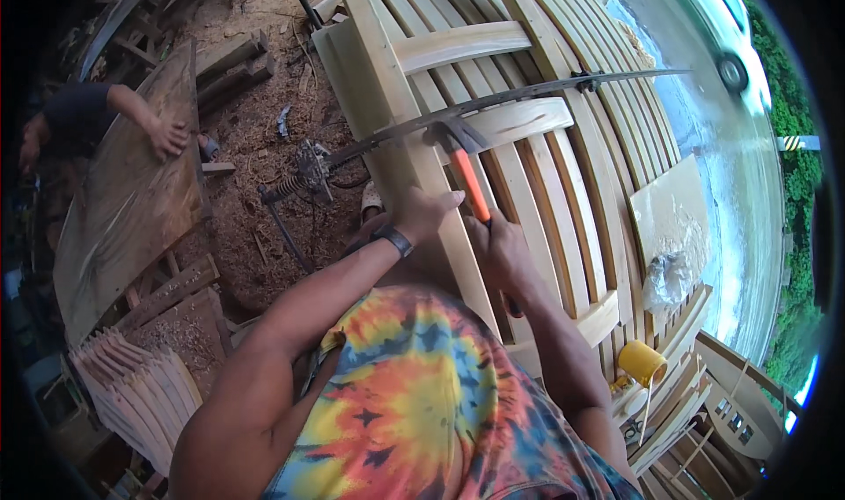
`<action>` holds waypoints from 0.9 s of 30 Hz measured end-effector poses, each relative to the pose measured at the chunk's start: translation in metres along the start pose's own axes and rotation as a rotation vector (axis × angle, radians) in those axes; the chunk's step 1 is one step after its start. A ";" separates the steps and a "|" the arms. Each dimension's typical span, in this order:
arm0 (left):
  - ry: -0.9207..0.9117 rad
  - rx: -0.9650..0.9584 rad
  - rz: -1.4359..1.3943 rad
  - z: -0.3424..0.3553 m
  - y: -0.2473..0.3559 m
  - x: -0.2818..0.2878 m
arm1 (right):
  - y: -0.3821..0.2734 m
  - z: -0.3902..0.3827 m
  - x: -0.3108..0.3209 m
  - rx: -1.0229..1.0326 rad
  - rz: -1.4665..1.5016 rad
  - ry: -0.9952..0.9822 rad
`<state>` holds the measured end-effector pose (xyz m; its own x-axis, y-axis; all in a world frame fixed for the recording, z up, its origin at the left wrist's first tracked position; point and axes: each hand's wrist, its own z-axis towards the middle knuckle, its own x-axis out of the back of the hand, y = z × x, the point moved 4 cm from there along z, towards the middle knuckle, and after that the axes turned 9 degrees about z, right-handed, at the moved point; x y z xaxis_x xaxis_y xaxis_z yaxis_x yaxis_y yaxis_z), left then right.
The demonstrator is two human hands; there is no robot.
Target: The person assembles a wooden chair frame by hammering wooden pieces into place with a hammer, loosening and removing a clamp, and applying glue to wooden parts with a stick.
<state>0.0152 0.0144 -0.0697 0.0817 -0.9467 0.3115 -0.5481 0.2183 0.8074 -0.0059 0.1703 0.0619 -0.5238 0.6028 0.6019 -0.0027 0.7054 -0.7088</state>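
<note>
My right hand point(500, 252) is closed round the handle of a claw hammer point(468, 181) with an orange and black grip. Its dark metal head lies over the inner edge of a pale wooden rail point(396, 86), beside a cross slat. Against that rail, my left hand point(421, 214) lies with the thumb on top and the other fingers hidden at its side. The rail borders a large slatted wooden frame point(556, 174). Just beyond both hands, a long bar clamp point(519, 93) crosses the frame, with its screw end point(308, 172) sticking out to the left.
At the left, another person's hand point(167, 136) rests on a wide wooden board point(132, 192). Curved wooden pieces point(145, 394) are stacked below it. A yellow cup point(641, 363) and a plastic bag point(666, 280) sit at the right. Shavings cover the ground; a vehicle point(726, 25) stands beyond.
</note>
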 end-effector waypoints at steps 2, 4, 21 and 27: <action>0.080 -0.074 0.009 0.002 0.003 0.003 | -0.001 -0.003 0.007 0.124 -0.003 0.036; 0.078 -0.015 0.051 0.000 -0.002 0.000 | 0.002 -0.014 0.015 0.051 0.149 0.081; -0.172 -0.031 0.090 -0.004 -0.001 0.013 | 0.015 -0.002 0.008 0.026 -0.057 0.046; -0.241 0.177 0.141 -0.038 -0.033 0.067 | 0.054 -0.041 0.025 -0.121 0.171 0.067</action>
<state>0.0706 -0.0474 -0.0564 -0.1932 -0.9436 0.2690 -0.6776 0.3266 0.6589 0.0160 0.2391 0.0535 -0.4502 0.7378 0.5029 0.1852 0.6281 -0.7558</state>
